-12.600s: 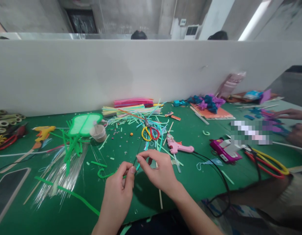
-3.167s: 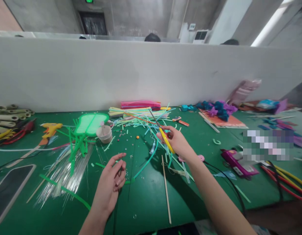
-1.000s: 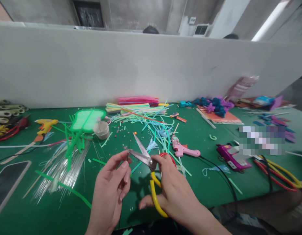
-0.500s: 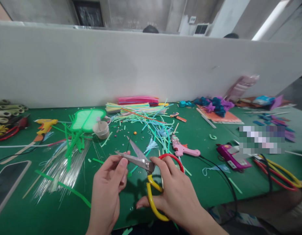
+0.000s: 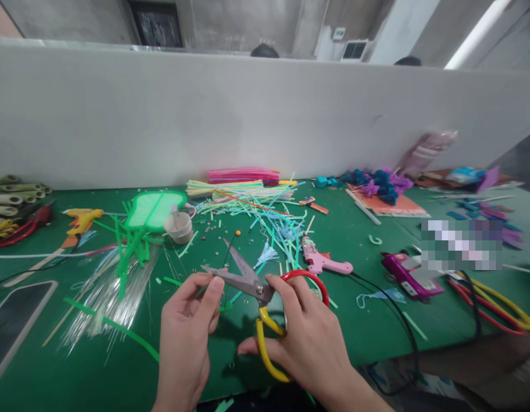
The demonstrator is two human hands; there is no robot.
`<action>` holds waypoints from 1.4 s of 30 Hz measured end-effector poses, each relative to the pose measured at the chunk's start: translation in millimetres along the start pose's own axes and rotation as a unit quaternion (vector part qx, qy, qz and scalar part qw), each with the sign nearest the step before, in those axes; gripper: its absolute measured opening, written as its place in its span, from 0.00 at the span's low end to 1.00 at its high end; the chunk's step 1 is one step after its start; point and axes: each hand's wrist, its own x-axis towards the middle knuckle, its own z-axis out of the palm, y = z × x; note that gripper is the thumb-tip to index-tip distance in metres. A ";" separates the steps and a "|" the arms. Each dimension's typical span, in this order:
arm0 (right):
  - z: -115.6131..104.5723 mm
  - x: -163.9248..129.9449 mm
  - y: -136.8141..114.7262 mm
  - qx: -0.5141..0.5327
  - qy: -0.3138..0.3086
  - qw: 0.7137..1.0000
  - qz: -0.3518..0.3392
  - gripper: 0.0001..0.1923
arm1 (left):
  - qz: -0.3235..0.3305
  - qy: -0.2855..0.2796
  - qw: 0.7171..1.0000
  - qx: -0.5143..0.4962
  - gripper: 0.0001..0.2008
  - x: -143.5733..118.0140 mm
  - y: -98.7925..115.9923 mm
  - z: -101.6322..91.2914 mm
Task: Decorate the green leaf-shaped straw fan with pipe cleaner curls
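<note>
My right hand grips scissors by their red and yellow handles, blades spread apart and pointing left. My left hand pinches a thin dark wire between thumb and forefinger, right at the lower blade. The wire rises between the two blades. Both hands hover low over the green table, near its front edge.
A pink glue gun with a black cord lies right of the scissors. Piled coloured strips, a small cup, green plastic pieces, clear fibres and a yellow glue gun spread behind and left. A white partition closes the back.
My right hand fetched the scissors from the strip pile and brought them to my left hand. In the last second the blades slid left around the wire.
</note>
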 end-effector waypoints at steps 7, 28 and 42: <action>1.5 2.5 -0.6 -0.017 -0.002 1.000 0.015 0.44 | -0.014 -0.015 1.000 -0.001 0.13 -0.9 -1.6 3.1; 18.8 6.0 -0.2 -0.070 0.001 0.996 0.062 0.37 | -0.071 0.001 0.997 0.031 0.22 15.3 -9.5 11.6; -0.5 27.2 50.9 -0.124 0.101 0.972 0.170 0.37 | -0.080 -0.024 0.995 0.053 0.21 19.3 -16.9 -6.2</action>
